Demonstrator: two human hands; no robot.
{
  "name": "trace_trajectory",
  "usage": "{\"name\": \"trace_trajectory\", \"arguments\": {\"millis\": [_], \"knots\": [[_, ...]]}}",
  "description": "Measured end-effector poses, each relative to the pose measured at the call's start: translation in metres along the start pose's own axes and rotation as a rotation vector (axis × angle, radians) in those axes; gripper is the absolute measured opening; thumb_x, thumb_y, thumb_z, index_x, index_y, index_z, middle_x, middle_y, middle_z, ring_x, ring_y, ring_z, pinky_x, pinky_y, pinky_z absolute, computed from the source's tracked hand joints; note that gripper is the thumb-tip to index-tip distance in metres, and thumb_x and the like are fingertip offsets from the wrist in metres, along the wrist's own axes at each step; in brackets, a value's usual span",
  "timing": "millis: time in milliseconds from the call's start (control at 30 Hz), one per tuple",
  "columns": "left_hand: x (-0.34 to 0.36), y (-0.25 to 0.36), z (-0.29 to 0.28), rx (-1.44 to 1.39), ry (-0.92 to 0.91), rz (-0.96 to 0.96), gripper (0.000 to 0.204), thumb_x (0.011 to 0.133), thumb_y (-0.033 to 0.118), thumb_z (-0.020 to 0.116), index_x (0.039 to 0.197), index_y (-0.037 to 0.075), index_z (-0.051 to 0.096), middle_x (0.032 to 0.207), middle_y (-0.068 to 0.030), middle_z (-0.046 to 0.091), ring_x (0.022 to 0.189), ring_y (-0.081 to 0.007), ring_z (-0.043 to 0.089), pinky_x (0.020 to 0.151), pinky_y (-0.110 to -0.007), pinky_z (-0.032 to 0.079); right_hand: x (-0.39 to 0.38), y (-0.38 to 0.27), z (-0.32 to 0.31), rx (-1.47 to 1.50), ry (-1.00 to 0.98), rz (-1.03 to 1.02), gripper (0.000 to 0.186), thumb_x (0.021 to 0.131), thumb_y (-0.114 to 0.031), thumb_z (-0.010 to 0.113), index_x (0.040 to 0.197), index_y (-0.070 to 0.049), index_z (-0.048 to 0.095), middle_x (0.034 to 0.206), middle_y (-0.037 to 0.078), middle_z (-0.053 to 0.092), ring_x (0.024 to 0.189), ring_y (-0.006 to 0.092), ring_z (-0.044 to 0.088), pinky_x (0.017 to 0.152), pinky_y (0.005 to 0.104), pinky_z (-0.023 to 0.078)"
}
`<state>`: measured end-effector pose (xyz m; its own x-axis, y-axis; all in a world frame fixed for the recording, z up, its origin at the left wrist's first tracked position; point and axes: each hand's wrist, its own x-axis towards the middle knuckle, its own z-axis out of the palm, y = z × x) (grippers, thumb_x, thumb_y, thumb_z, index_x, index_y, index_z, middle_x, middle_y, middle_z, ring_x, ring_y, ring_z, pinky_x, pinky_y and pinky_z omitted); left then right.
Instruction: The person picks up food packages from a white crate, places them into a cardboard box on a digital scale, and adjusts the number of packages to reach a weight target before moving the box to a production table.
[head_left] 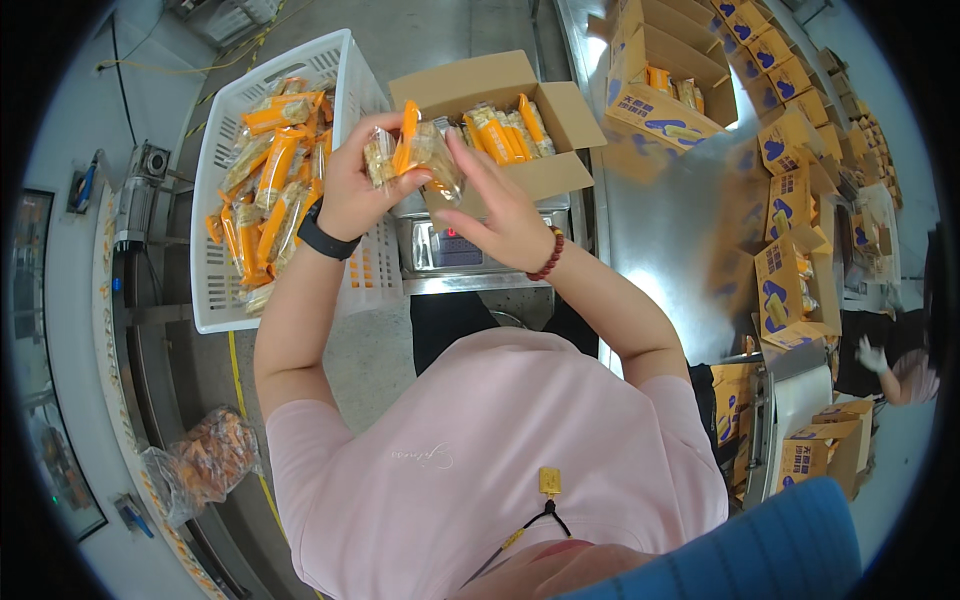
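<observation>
1. Left hand [358,185] pinches wrapped packets [430,152], the orange one roughly 12-to-6
2. Right hand [503,215], spread, meets them at its 10 o'clock
3. Open carton [540,178] lies at 12 o'clock (right hand nearer)

This looks like the packing floor of a food factory: at ten o'clock a white plastic crate [205,270] brims with wrapped snack bars [276,168], and at twelve an open carton [460,82] holds more. A steel table [655,235] stretches toward two o'clock, flanked by many matching printed cartons [788,200]. Another person's white-gloved hand [873,355] shows past three, and a yellow floor line [239,385] runs near eight.
</observation>
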<state>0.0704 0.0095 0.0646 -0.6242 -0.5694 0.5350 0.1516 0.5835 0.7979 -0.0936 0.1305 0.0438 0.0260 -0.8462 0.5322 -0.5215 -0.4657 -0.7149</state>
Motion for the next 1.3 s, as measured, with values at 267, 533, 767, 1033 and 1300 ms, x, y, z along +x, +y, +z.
{"name": "trace_trajectory", "arguments": {"millis": [267, 533, 767, 1033, 1300], "knots": [[0.012, -0.009, -0.02, 0.015, 0.144, -0.022, 0.056, 0.075, 0.008, 0.07, 0.122, 0.005, 0.041, 0.097, -0.0049, 0.051, 0.081, -0.0095, 0.051, 0.073, -0.025, 0.046, 0.016, 0.05, -0.046, -0.834, 0.102, 0.283, 0.054, 0.082, -0.025, 0.061, 0.131, -0.015, 0.042, 0.116, 0.014, 0.054, 0.1, 0.0308, 0.054, 0.084, 0.0367, 0.045], [0.013, -0.012, -0.023, 0.0, 0.24, 0.116, 0.051, 0.074, 0.005, 0.062, 0.118, 0.006, 0.037, 0.104, -0.0091, 0.047, 0.093, -0.0162, 0.048, 0.08, -0.029, 0.042, -0.043, 0.076, -0.08, -0.516, 0.644, 0.289, 0.061, 0.082, -0.017, 0.061, 0.135, -0.003, 0.033, 0.135, 0.018, 0.038, 0.127, 0.0312, 0.033, 0.103, 0.04, 0.027], [0.02, 0.004, -0.017, 0.606, 0.204, 0.382, 0.047, 0.07, 0.018, 0.073, 0.112, 0.009, 0.054, 0.11, -0.0087, 0.052, 0.101, -0.0275, 0.047, 0.091, -0.036, 0.037, -0.091, 0.082, -0.062, 0.553, 1.113, 0.847, 0.08, 0.084, -0.022, 0.061, 0.143, -0.009, 0.009, 0.142, 0.015, 0.025, 0.131, 0.025, 0.025, 0.106, 0.045, 0.021], [0.022, -0.003, -0.004, 0.618, 0.115, 0.389, 0.048, 0.068, 0.012, 0.073, 0.113, 0.01, 0.057, 0.116, -0.0085, 0.054, 0.106, -0.0277, 0.049, 0.091, -0.037, 0.038, -0.061, 0.075, -0.01, 1.389, 0.678, 0.971, 0.048, 0.087, -0.024, 0.058, 0.126, -0.005, 0.038, 0.12, 0.013, 0.048, 0.115, 0.027, 0.046, 0.096, 0.0505, 0.035], [0.025, -0.006, -0.004, 0.585, 0.109, 0.382, 0.047, 0.07, 0.01, 0.072, 0.113, 0.007, 0.051, 0.121, -0.0129, 0.053, 0.114, -0.0316, 0.047, 0.096, -0.04, 0.036, -0.069, 0.084, -0.047, 1.428, 0.793, 0.761, 0.026, 0.087, -0.005, 0.051, 0.112, 0.0, 0.048, 0.109, 0.013, 0.056, 0.101, 0.0266, 0.056, 0.087, 0.0406, 0.048]]}}
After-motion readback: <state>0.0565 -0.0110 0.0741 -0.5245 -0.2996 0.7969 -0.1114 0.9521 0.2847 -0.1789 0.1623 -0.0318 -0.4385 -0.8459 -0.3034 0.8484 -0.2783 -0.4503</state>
